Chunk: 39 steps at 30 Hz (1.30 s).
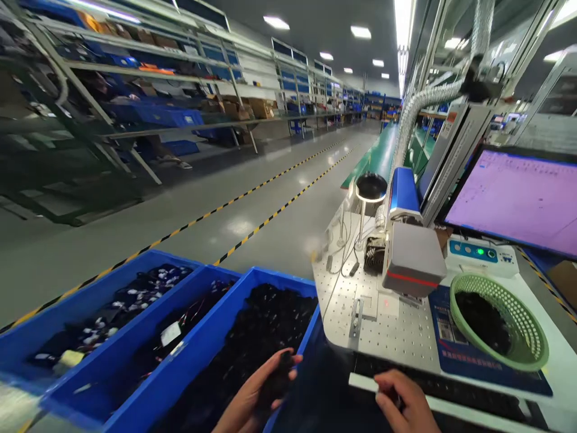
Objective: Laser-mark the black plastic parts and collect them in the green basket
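Note:
My left hand (255, 394) is over the near blue bin (220, 337), fingers curled around small black parts (282, 373). A heap of similar black parts (270, 319) fills that bin. To the right, my right hand (403, 403) is at the front edge of the workbench, beside a white strip (360, 381). Its thumb and forefinger are pinched together, with something small and dark partly hidden between them. In front of it lies a perforated metal plate (406, 340), under the grey head (415, 258) of a machine.
A green basket (538, 340) holding black parts stands on the bench's right, on a dark blue mat (473, 364). Behind are a control box (480, 255) and a monitor (518, 192). Two more blue bins with wired parts stand left. Shelving (180, 78) lines the aisle.

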{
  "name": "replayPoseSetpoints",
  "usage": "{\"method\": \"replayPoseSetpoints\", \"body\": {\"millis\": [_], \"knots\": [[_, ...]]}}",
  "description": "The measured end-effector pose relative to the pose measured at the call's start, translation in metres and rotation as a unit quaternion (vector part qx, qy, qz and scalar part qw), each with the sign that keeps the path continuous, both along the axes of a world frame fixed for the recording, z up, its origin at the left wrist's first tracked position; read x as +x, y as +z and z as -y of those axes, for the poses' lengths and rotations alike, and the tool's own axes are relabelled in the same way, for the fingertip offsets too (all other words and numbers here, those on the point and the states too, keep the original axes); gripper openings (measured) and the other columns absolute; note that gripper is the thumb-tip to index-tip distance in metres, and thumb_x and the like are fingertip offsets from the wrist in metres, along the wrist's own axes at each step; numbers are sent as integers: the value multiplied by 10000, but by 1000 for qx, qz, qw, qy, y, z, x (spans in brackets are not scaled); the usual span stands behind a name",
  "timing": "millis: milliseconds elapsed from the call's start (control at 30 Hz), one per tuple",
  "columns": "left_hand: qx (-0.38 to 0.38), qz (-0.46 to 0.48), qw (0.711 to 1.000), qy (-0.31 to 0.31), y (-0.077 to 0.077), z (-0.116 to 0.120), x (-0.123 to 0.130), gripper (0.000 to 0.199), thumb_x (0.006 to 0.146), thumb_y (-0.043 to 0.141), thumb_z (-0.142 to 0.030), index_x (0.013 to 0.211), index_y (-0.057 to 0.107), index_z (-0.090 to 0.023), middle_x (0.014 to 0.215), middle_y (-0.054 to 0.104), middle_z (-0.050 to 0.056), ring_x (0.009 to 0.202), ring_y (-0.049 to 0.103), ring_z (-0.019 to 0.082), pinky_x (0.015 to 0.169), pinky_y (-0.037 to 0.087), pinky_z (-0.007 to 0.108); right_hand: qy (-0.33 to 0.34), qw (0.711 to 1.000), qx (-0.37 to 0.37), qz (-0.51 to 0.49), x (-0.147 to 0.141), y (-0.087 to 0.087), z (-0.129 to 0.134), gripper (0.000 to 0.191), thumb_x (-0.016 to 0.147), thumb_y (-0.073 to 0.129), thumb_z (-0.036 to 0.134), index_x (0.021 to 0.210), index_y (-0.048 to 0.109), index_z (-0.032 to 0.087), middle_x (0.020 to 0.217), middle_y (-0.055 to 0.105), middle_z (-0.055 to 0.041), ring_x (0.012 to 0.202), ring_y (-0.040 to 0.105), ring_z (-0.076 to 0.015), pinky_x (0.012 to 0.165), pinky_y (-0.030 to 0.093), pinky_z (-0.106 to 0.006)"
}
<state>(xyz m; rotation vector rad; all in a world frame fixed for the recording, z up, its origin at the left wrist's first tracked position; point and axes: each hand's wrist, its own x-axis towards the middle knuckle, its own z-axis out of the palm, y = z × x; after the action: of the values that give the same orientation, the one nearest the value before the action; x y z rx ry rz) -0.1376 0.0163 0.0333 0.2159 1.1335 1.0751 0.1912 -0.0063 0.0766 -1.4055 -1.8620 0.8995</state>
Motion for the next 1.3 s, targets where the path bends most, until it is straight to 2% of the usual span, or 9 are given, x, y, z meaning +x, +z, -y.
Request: {"method": "replayPoseSetpoints", "body": {"millis": [100, 200, 300, 533, 667, 867, 1067, 1167, 1300], "knots": [[24, 76, 987, -137, 24, 9, 54, 373, 835, 672, -443, 1089, 633, -173, 925, 680, 98, 729, 654, 183, 364, 399, 170, 64, 997, 14, -37, -11, 31, -4, 295, 935, 551, 299, 1216, 631, 261, 1166, 644, -85, 960, 650, -186, 859, 551, -305], [58, 162, 956, -238, 33, 11, 95, 375, 868, 619, -489, 1053, 627, -163, 830, 649, 75, 662, 623, 159, 349, 395, 157, 123, 991, 14, -50, -15, 48, -9, 351, 944, 565, 276, 1295, 582, 272, 1276, 574, -95, 1164, 568, -205, 973, 509, -354], [75, 192, 934, -290, 31, 11, 117, 432, 888, 573, -526, 1095, 619, -149, 760, 630, 64, 582, 583, 142, 337, 387, 158, 155, 986, 14, -55, -14, 50, -10, 336, 955, 544, 234, 1285, 593, 268, 1241, 577, -86, 1160, 562, -192, 1006, 487, -378], [26, 200, 917, -343, 20, 12, 132, 488, 895, 514, -589, 953, 635, -120, 733, 639, 99, 584, 608, 166, 326, 370, 169, 144, 989, 8, -42, -9, 42, -5, 265, 964, 521, 227, 1201, 635, 264, 1036, 620, -51, 934, 607, -163, 827, 527, -321], [8, 225, 923, -313, 20, 6, 121, 506, 938, 429, -564, 957, 647, -108, 728, 632, 100, 536, 559, 137, 316, 341, 160, 119, 992, 32, -5, -3, 36, -27, 169, 972, 525, 293, 1059, 654, 227, 929, 649, -46, 867, 609, -174, 777, 504, -310], [-21, 247, 956, -159, -4, 14, 74, 206, 845, 576, -305, 925, 646, -129, 888, 633, 104, 812, 641, 207, 374, 393, 137, -111, 972, 95, 183, 13, 3, -108, 196, 954, 539, 314, 916, 679, 181, 885, 652, -76, 846, 594, -211, 795, 456, -330], [-64, 191, 967, -153, -31, 47, 38, 209, 835, 579, -307, 939, 648, -140, 943, 655, 118, 767, 658, 221, 391, 430, 179, -126, 957, 36, 257, 9, -17, -164, 173, 942, 566, 255, 876, 692, 157, 913, 650, -88, 883, 567, -210, 791, 413, -316], [-88, 158, 979, -90, -40, 53, 16, 194, 815, 593, -257, 949, 660, -133, 927, 670, 115, 730, 643, 193, 396, 423, 178, -127, 961, 33, 243, 7, -20, -173, 168, 942, 574, 266, 894, 692, 157, 934, 655, -92, 921, 560, -216, 816, 412, -321], [-109, 125, 986, -29, -51, 47, -13, 284, 769, 604, -195, 1042, 666, -147, 1072, 689, 146, 974, 667, 265, 583, 560, 249, -138, 969, 59, 196, 13, -27, -168, 208, 923, 608, 300, 1051, 674, 151, 1037, 655, -106, 991, 564, -231, 862, 427, -339]]}}
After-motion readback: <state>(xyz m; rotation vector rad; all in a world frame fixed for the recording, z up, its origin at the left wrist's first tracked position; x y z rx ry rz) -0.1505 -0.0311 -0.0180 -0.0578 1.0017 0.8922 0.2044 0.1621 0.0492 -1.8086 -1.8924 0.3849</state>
